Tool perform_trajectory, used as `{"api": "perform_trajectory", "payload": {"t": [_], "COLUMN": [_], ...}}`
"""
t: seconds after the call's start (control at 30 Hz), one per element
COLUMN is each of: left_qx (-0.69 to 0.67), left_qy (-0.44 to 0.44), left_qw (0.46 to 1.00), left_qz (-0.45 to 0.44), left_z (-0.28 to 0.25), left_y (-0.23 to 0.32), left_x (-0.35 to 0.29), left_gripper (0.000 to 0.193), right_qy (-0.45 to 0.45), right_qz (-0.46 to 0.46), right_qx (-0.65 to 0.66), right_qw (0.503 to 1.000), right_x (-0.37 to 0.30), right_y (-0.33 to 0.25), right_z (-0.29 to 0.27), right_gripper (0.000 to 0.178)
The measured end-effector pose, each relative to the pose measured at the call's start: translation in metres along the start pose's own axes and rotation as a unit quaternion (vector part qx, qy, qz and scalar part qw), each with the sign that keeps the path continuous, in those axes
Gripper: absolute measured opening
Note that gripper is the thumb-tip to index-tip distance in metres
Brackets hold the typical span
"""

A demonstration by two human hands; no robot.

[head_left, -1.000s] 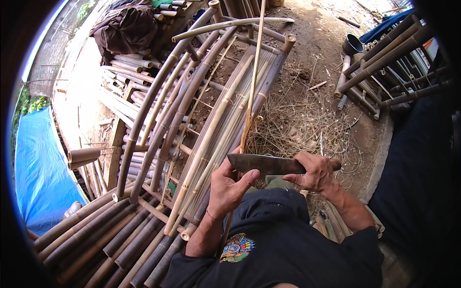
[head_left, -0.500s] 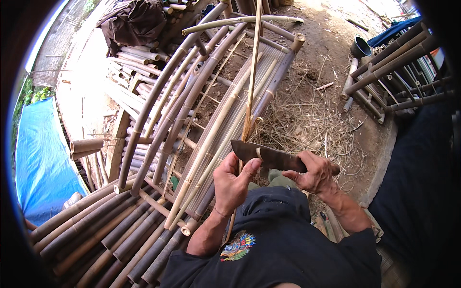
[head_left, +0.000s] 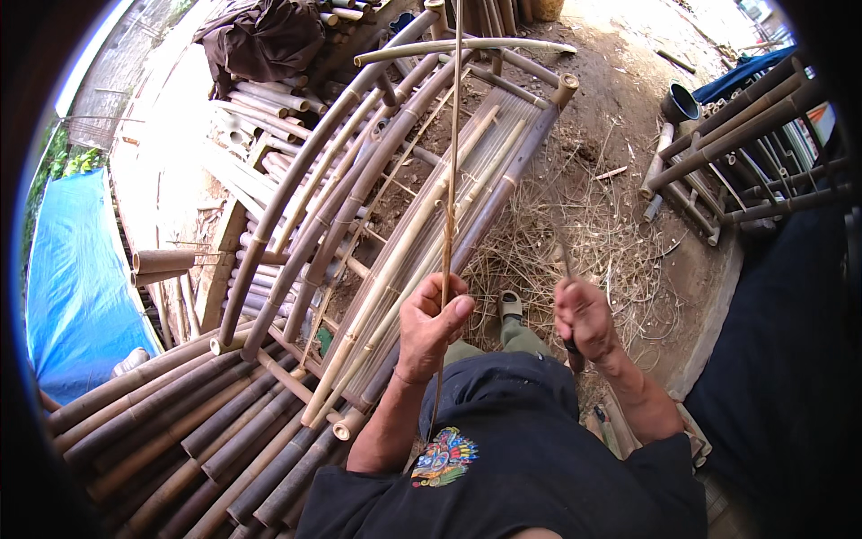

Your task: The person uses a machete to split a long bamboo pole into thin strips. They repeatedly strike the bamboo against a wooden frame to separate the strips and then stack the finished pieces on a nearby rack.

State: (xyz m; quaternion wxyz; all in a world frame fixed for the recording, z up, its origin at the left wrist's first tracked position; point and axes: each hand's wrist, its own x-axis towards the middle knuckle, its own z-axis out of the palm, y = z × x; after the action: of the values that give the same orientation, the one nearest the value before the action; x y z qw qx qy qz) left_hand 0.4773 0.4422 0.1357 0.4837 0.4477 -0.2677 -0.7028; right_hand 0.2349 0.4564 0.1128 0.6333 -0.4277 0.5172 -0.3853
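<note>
My left hand point(head_left: 426, 334) is closed round a long, thin bamboo strip point(head_left: 452, 180), thumb pressed to it. The strip stands nearly upright in the picture and its lower end trails down to my shirt. To the right, apart from the strip, my right hand point(head_left: 585, 322) grips the handle of a broad-bladed knife point(head_left: 565, 247). Its blade points away from me, seen almost edge-on and smeared by motion. Beyond my left hand lies a bamboo bench point(head_left: 512, 175) with a slatted seat and curved rails. Two pale bamboo poles point(head_left: 404, 260) rest along the seat.
Dark bamboo poles point(head_left: 215, 440) lie in rows at the lower left. A blue tarp point(head_left: 81, 278) hangs at the far left. Shavings point(head_left: 584, 242) litter the ground ahead. Another bamboo frame point(head_left: 754, 153) and a dark bucket point(head_left: 680, 103) stand at the right.
The knife has come off the strip, moving right and turning from crosswise to pointing away. My left hand still holds the strip, which now stands straighter.
</note>
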Motion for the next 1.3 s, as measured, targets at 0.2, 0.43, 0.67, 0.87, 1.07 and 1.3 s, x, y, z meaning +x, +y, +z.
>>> {"api": "perform_trajectory", "payload": {"t": [0.2,0.43,0.67,0.87,1.07,1.3], "left_qx": [0.002,0.001,0.068,0.183,0.233,0.206], "left_qy": [-0.123,-0.136,-0.071,0.009,0.056,0.053], "left_qw": [0.992,0.990,0.994,0.980,0.965,0.976], "left_qz": [0.012,0.021,0.053,0.080,0.106,0.049], "left_z": [-0.014,-0.003,0.004,0.011,0.016,0.012], "left_y": [0.002,-0.008,-0.010,-0.010,-0.012,-0.013], "left_x": [0.002,-0.004,-0.015,-0.014,-0.012,-0.002], "left_gripper": [0.095,0.084,0.070,0.038,0.026,0.034], "right_qy": [0.069,-0.002,0.018,0.050,0.065,0.074], "right_qz": [-0.244,-0.247,-0.274,-0.253,-0.270,-0.200], "right_qx": [-0.516,-0.555,-0.557,-0.544,-0.544,-0.433], "right_qw": [0.818,0.794,0.784,0.798,0.791,0.876], "right_x": [0.003,0.001,0.000,-0.002,-0.001,0.000], "right_y": [-0.025,-0.026,-0.028,-0.027,-0.026,-0.016], "right_z": [-0.015,-0.011,-0.012,-0.006,-0.005,0.005], "right_gripper": [0.061,0.060,0.059,0.059,0.058,0.062]}}
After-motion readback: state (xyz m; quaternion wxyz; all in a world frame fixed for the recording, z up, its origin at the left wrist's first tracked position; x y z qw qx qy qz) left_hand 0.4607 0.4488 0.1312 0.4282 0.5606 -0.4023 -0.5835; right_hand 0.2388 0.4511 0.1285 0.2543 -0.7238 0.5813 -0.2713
